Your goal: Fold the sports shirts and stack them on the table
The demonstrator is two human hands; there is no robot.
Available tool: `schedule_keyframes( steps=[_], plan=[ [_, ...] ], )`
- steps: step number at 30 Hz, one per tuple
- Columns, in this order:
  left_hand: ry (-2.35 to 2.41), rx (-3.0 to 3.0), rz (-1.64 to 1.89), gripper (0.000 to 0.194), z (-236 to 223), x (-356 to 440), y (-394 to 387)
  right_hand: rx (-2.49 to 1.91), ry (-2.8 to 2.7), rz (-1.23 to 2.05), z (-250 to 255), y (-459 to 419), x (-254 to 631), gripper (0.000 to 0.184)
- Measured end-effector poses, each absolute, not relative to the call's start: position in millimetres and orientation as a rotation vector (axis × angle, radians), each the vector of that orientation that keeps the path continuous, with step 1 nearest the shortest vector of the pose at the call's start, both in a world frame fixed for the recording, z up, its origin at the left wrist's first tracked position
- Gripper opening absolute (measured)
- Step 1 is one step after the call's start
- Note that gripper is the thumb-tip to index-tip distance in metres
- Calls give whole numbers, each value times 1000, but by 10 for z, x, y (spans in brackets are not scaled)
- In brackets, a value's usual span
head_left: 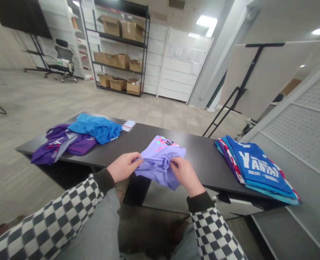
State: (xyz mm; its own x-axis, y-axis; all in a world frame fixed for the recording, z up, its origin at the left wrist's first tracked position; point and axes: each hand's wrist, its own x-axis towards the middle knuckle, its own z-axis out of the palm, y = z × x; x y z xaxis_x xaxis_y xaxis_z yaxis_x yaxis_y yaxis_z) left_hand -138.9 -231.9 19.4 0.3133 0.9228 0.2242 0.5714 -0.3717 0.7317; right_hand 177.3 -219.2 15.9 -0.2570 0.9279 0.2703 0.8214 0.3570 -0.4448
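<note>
A lavender shirt (160, 155) with a pink, green and black print lies at the middle of the dark table, its near part hanging over the front edge. My left hand (124, 166) pinches the fabric at its left side. On the right side, my right hand (185, 173) grips a bunched fold of the same shirt between thumb and fingers. Creases run across the cloth between both hands. To the left lie a crumpled blue shirt (97, 128) and a crumpled purple shirt (64, 144). A folded stack topped by a blue shirt with white lettering (260, 162) sits at the right.
The dark table (200, 155) stretches across in front of me. A small white item (128, 125), blurred out, lies near its back edge. Beyond stand a black shelf rack (119, 39) with cardboard boxes, an office chair (63, 57) and a board on a stand (263, 79).
</note>
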Motion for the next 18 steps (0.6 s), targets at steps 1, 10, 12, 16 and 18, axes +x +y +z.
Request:
schedule_keyframes(
  steps=[1,10,12,16,18],
  plan=[
    [1334,1989,925,41,184,-1429,-2346,-1519,-2076,295,163,-2129,1791,21],
    [1274,1301,1343,48,191,-1669,-2024,-1478,-1381,327,245,-1867,2134,37],
    [1231,1233,1425,47,296,-1596,-1777,-1425,-1179,458,283,-1828,2252,42],
    [1129,1170,1511,44,446,-1363,-1209,-1167,-852,653,289,-1776,2567,52],
    [1112,1372,1491,57,435,-1244,-1012,-1082,-750,711,250,-1767,2770,54]
  ],
)
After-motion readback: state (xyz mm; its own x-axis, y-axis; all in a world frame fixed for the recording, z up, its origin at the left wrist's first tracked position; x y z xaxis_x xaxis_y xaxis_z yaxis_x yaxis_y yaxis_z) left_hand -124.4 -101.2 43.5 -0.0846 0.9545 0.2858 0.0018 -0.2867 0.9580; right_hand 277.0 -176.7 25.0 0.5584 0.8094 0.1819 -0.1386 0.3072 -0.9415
